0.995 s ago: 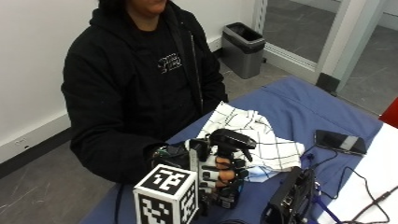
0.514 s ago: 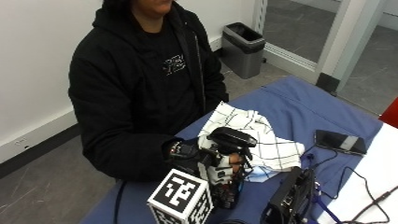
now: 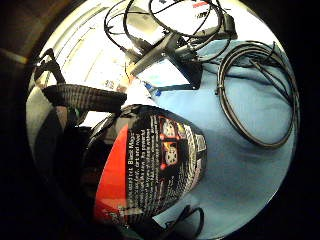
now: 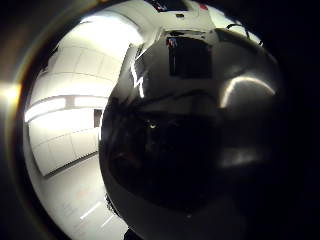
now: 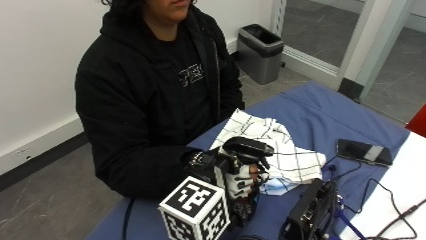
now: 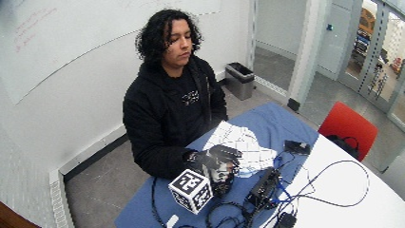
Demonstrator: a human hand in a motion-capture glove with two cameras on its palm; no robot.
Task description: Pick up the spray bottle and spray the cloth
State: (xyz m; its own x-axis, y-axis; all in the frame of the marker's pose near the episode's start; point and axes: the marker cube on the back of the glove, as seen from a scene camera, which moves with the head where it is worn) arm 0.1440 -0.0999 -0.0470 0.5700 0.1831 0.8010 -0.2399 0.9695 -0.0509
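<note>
Gloved right hand (image 5: 229, 172) has its grip curled round the black plastic spray bottle with red label (image 5: 243, 172), upright over the blue-covered bench (image 5: 313, 107), long axis vertical, black nozzle head (image 5: 247, 147) pointing toward 2 o'clock at the white checked cloth (image 5: 269, 145) just beside it. Little-finger palm view alone shows the label text (image 3: 150, 170); thumb palm view shows only glossy black body (image 4: 200, 135).

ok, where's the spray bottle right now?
Outside view: the spray bottle is upright in the gloved right hand, over the blue table, right beside the checked cloth.
</note>
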